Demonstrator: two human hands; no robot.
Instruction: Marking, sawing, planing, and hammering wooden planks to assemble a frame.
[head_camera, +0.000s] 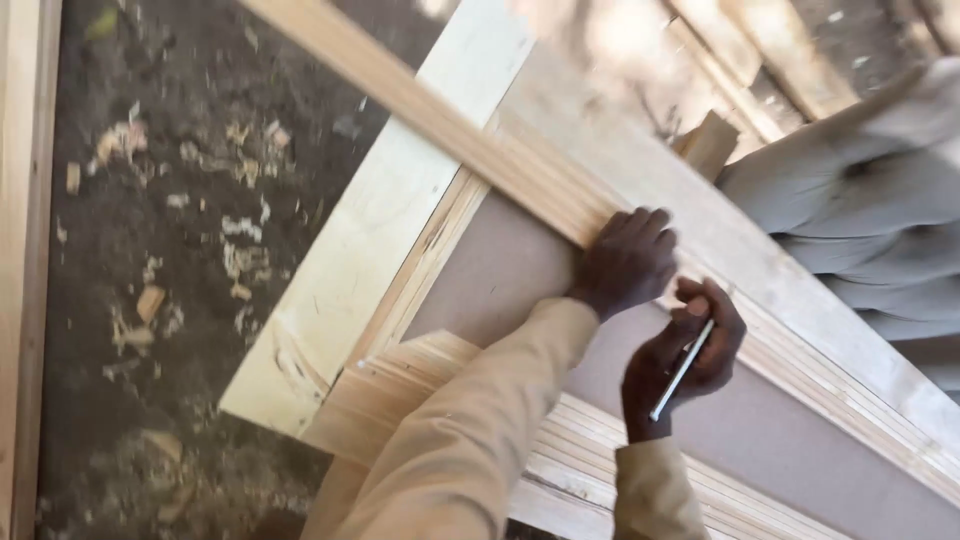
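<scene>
Right hand (688, 352): curled shut around a thin pencil (683, 368), tip by the wood, ready to mark.
Left hand (625, 262): fingers spread flat, pressing the wood strip (440, 120) so it won't slide.
Wood strip: runs toward 10 o'clock, over the grey panel (500, 270).
Ground (170, 250): wood chips at 9 o'clock.

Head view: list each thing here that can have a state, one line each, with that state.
left hand: pressed flat on the wooden strip, fingers spread.
right hand: closed around a thin pen-like tool.
pen-like tool: held slanted, upper end near the strip.
wooden strip: lying diagonally along the panel frame.
grey panel: lying flat inside its moulded wooden frame.
wood shavings: scattered on the dirt ground.
</scene>
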